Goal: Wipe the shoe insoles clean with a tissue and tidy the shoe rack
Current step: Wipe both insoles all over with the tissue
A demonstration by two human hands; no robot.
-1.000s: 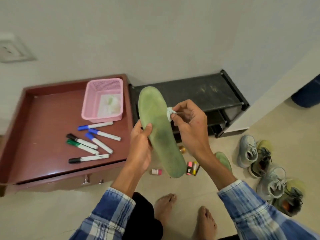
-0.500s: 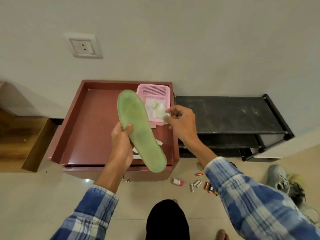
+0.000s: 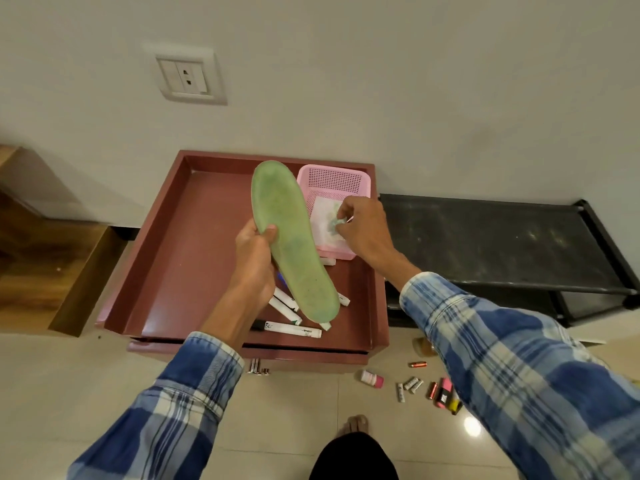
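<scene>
My left hand (image 3: 252,261) grips a long green insole (image 3: 291,237) by its middle edge and holds it upright over the red-brown cabinet top (image 3: 194,265). My right hand (image 3: 363,226) hovers over the pink basket (image 3: 332,183), fingertips pinched on a small crumpled tissue (image 3: 337,221). More used white tissue (image 3: 327,233) lies inside the basket. The black shoe rack (image 3: 491,237) stands to the right, its top shelf dusty and bare.
Several white markers (image 3: 291,329) lie on the cabinet top beneath the insole. Batteries (image 3: 410,384) and a small pink bottle (image 3: 372,379) are scattered on the tiled floor. A wall socket (image 3: 185,76) sits above, a wooden step (image 3: 45,261) at the left.
My right hand has left the insole and carried the tissue over the pink basket. The view swung left, so the shoes on the floor have dropped out of sight.
</scene>
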